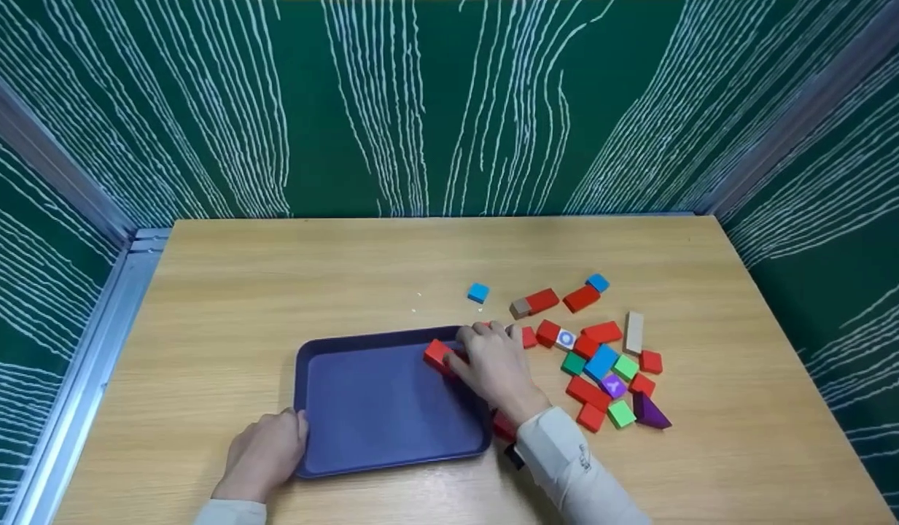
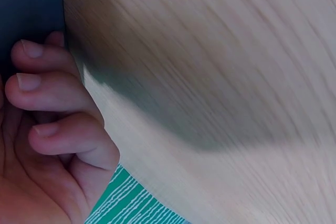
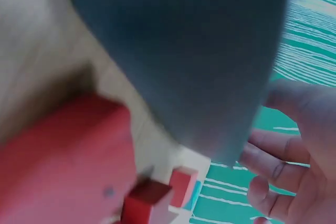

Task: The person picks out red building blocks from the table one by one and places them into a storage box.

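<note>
A dark blue tray (image 1: 391,408) is on the table in the head view. My left hand (image 1: 267,448) grips its left side near the front corner; in the left wrist view its curled fingers (image 2: 50,90) lie at the tray's edge (image 2: 31,9). Reaching over the tray's right rim, my right hand (image 1: 496,364) pinches a red block (image 1: 436,356) above the tray's back right part. From the right wrist, the tray (image 3: 194,51) hides that block and the thumb. Close outside the right rim is another red block (image 1: 504,426), partly covered by the sleeve.
Several red, blue, green and purple blocks (image 1: 588,394) are scattered right of the tray. A lone blue block (image 1: 478,292) lies behind it, and a long beige block (image 1: 633,333) farther right. Green walls (image 1: 434,109) with white lines enclose the wooden table (image 1: 289,277).
</note>
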`<state>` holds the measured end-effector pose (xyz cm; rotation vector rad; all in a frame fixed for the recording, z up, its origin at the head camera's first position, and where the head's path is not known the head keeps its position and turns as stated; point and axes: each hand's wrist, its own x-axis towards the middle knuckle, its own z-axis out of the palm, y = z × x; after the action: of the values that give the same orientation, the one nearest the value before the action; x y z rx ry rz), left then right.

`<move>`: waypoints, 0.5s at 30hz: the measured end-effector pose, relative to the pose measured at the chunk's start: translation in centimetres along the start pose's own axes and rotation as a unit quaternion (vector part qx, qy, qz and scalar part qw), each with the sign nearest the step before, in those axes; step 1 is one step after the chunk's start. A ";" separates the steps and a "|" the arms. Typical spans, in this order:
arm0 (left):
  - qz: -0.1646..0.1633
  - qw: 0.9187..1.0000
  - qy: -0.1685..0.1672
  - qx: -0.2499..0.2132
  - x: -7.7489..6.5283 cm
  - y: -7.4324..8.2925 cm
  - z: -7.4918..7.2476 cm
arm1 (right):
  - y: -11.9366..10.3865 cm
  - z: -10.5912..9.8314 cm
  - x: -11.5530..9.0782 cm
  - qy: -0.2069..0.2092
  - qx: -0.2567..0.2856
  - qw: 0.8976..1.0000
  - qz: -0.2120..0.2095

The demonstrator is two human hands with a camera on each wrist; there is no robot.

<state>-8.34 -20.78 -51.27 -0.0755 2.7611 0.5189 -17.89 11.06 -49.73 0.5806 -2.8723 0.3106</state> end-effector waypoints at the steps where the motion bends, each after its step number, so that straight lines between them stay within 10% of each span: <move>1: 0.000 1.000 -0.001 0.000 0.0 0.0 0.0 | 0.2 -0.2 0.0 -0.006 0.008 1.000 0.006; 15: -0.009 1.000 -0.017 -0.002 -0.1 -0.1 0.0 | 7.7 -2.9 -0.6 -0.036 0.054 0.992 0.108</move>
<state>-8.25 -20.86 -51.26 -0.0924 2.7235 0.5150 -20.03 18.94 -48.36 0.3024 -3.0071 0.4916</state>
